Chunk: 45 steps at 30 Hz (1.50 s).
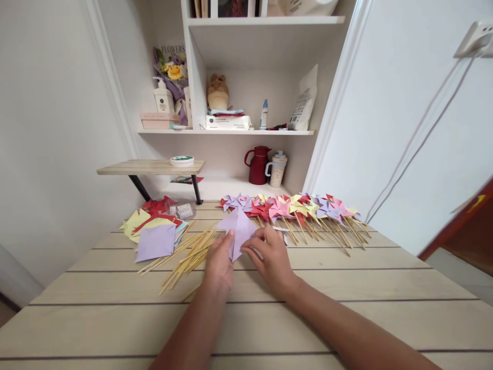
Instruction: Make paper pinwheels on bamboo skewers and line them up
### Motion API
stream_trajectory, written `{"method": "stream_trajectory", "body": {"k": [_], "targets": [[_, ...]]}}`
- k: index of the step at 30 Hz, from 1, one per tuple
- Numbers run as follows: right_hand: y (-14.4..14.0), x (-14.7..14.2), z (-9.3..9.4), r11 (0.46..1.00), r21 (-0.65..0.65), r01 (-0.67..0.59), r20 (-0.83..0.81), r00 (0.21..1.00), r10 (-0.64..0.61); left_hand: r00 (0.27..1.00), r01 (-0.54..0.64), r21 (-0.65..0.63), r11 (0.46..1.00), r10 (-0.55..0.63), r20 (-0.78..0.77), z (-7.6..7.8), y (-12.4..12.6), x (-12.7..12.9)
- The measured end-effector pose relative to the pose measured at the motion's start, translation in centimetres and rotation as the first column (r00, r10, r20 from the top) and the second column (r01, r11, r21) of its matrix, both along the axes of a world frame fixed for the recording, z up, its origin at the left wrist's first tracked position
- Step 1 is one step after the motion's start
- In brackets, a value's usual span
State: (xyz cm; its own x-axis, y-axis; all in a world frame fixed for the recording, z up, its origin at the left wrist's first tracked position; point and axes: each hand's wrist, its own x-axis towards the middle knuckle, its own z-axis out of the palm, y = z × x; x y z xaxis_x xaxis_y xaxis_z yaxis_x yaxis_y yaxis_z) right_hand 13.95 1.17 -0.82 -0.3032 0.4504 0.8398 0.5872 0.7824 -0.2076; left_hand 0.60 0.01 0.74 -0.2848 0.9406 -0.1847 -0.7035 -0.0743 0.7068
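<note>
A sheet of purple paper (238,228), with cuts or creases running in from its corners, is held up between both hands over the table. My left hand (219,259) grips its left lower edge, thumb on top. At the right edge, my right hand (271,257) pinches the paper between thumb and fingers. Just left of my left hand lies a loose bundle of thin wooden sticks (188,264). Behind the sheet and to the right lies a row of paper pinwheels on sticks (300,208) in purple, red, pink and yellow.
Coloured paper squares (156,242) are stacked at the left, beside a clear plastic box (183,210). A small raised stand (150,167) with a round white tub (182,161) is behind them. A red jug (258,165) and a cup (277,169) stand at the back.
</note>
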Motion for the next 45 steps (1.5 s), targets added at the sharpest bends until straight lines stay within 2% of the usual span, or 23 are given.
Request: {"method": "stream_trajectory", "body": {"k": [7, 11, 16, 22, 26, 31, 45], "targets": [[-0.5, -0.1, 0.2, 0.998, -0.015, 0.056, 0.247, 0.968, -0.051, 0.999, 0.002, 0.007, 1.000, -0.002, 0.033, 0.2, 0.0, 0.1], [-0.4, -0.2, 0.1, 0.999, -0.013, 0.034, 0.135, 0.990, -0.032, 1.000, 0.026, 0.007, 1.000, -0.026, 0.010, 0.0, -0.1, 0.2], [0.2, -0.1, -0.1, 0.985, -0.166, -0.045, -0.067, 0.997, 0.034, 1.000, 0.015, 0.036, 0.999, -0.014, -0.023, -0.3, 0.0, 0.2], [0.8, -0.1, 0.0, 0.925, -0.334, -0.181, -0.272, 0.958, 0.089, 0.991, -0.010, 0.072, 0.997, 0.019, -0.130, -0.5, 0.0, 0.3], [0.7, 0.0, 0.6, 0.884, -0.407, -0.229, -0.360, 0.930, 0.075, 0.975, -0.022, 0.095, 0.995, 0.043, -0.219, -0.4, -0.2, 0.5], [0.8, 0.4, 1.1, 0.855, -0.467, -0.225, -0.389, 0.921, 0.030, 0.966, -0.025, 0.097, 0.995, 0.049, -0.255, -0.3, -0.3, 0.6], [1.1, 0.6, 1.2, 0.849, -0.476, -0.230, -0.418, 0.908, 0.011, 0.943, 0.022, 0.138, 0.990, 0.025, -0.332, -0.7, -0.1, 0.8]]}}
